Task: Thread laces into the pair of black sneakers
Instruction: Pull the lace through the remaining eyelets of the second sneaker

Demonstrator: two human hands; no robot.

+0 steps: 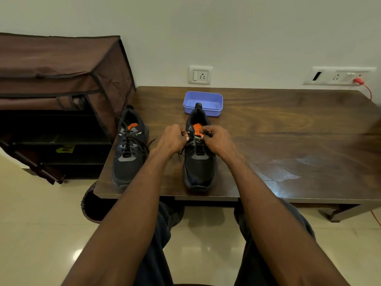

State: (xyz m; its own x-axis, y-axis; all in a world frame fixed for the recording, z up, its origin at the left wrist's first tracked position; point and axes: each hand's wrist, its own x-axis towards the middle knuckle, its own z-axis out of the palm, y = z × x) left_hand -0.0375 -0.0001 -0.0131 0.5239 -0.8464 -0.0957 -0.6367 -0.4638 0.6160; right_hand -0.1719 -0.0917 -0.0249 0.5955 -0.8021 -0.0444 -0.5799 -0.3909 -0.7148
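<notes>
Two black sneakers stand toe-toward-me on the dark wooden table [288, 124]. The left sneaker [128, 149] has a black lace through its eyelets, the ends hanging loose to its right. Both hands work at the upper eyelets of the right sneaker [199, 166]. My left hand [172, 139] pinches a black lace [181, 150] at that shoe's left side, the lace end trailing down. My right hand [216, 139] pinches the other lace end at the right side near the orange tongue label.
A shallow blue plastic tray [214, 100] sits behind the right sneaker. A brown fabric shoe rack [61, 89] stands left of the table. Wall sockets [200, 75] and a red plug with cord [359, 81] are on the wall behind. My knees are under the table's front edge.
</notes>
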